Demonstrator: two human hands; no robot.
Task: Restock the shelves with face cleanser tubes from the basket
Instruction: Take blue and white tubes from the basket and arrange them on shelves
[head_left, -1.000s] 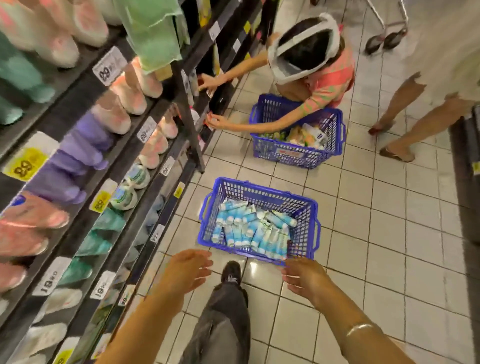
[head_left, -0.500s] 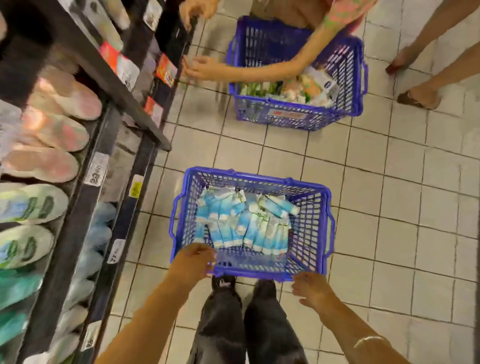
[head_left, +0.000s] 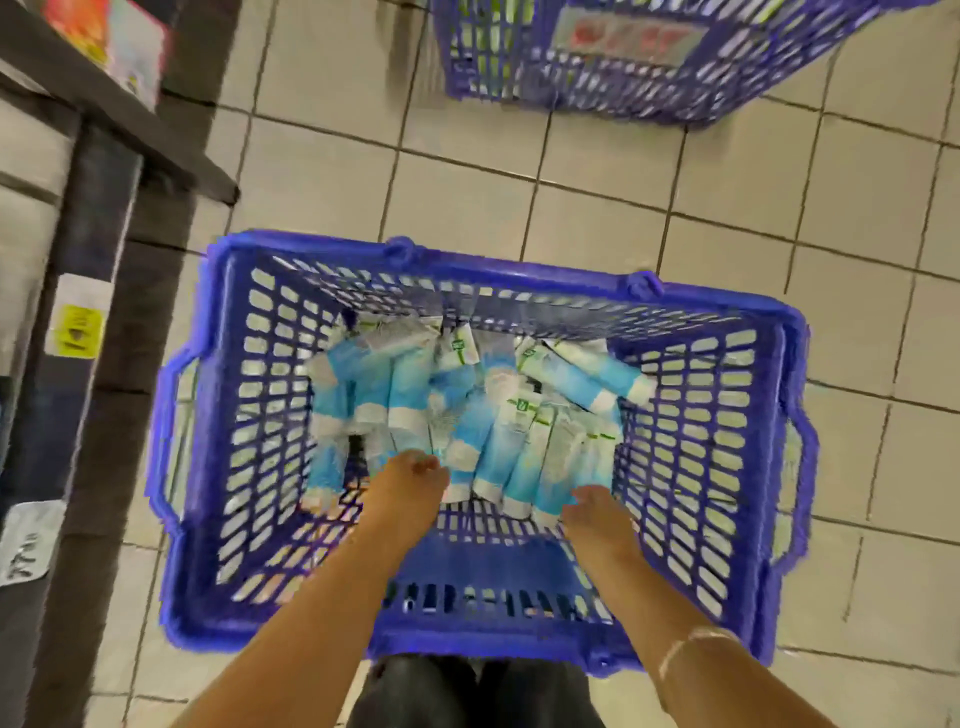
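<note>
**Fingers at the tubes: stock still in the basket**

Head view, fingers: those of the left hand (head_left: 410, 486) are curled downward, tips at the near ends of the middle tubes; whether they have closed on one cannot be told through the blur. Those of the right hand (head_left: 597, 519) are loosely spread and bent, tips at the rightmost tubes, nothing clearly gripped.

Head view, stock: face cleanser tubes (head_left: 467, 415), blue and white, many, lying flat in a loose overlapping pile on the floor of the blue basket (head_left: 519, 582), massed toward its far wall and centre; one lies slantwise near the far right corner. The near strip of the basket floor is bare.

Head view, surroundings: shelves (head_left: 93, 218) along the basket's left side, with price tags on their edges; a second basket (head_left: 597, 78) beyond, well apart, on the tiled floor.

Handling, judged: light, soft-bodied plastic tubes, probably slick and prone to sliding over each other. The capped end should be the stiffest part. Best taken across the body near the cap, several side by side per hand; a hard squeeze at mid-body could dent them.
</note>
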